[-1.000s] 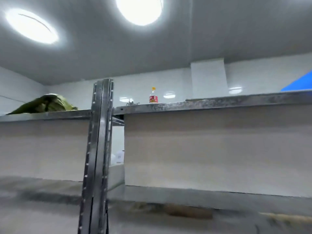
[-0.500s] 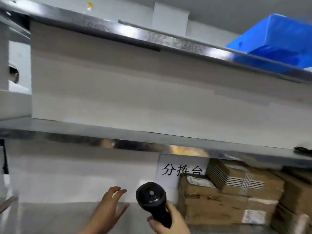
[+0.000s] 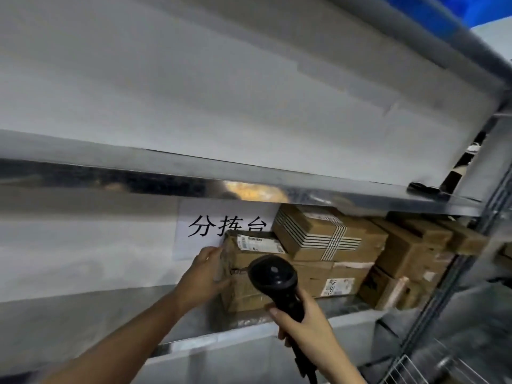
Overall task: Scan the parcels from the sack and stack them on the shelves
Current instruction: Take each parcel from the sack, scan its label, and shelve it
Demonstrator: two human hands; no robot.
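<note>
Brown cardboard parcels are stacked on the metal shelf (image 3: 116, 314) at centre right. My left hand (image 3: 206, 275) reaches up and holds the left end of the leftmost parcel (image 3: 246, 284), which carries a white label on top. A striped-tape parcel (image 3: 327, 236) lies on that stack, and more parcels (image 3: 407, 256) stand to the right. My right hand (image 3: 307, 328) grips the handle of a black barcode scanner (image 3: 273, 275), whose head is raised in front of the leftmost parcel.
A white paper sign (image 3: 221, 225) with black characters hangs on the back panel behind the parcels. The upper shelf edge (image 3: 194, 178) runs overhead. A blue crate (image 3: 476, 6) sits at top right. A steel upright (image 3: 496, 217) and wire mesh (image 3: 410, 370) stand at right.
The view has dropped from the ceiling and top shelves to the parcel shelf. My left hand has reached forward and taken hold of the leftmost parcel; the scanner has risen with my right hand.
</note>
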